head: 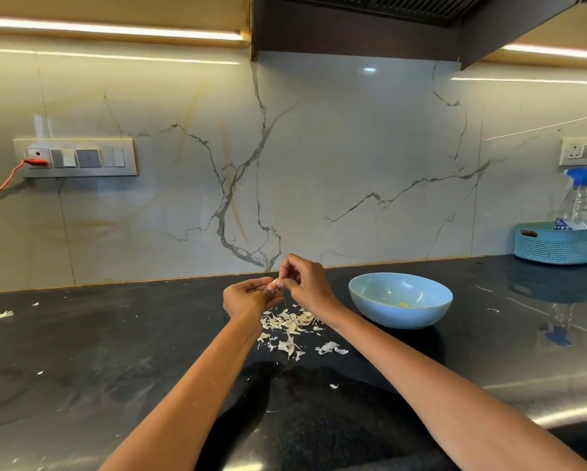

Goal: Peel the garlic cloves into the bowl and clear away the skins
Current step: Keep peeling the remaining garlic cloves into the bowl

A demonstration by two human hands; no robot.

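Note:
My left hand [247, 295] and my right hand [307, 280] meet above the black counter, both pinching one small garlic clove [274, 283] between their fingertips. A thin strip of skin hangs down from the clove. Right below the hands lies a pile of pale garlic skins [290, 326], with more skin scraps [329, 348] nearer to me. A light blue bowl [380, 309] stands just right of my right hand, and a small yellowish piece [402, 304] lies in its bottom.
A teal basket [557, 248] holding a spray bottle [579, 195] stands at the far right against the marble wall. Stray skin bits [2, 315] lie at the counter's left. A switch panel [76, 158] with a red cable sits on the wall.

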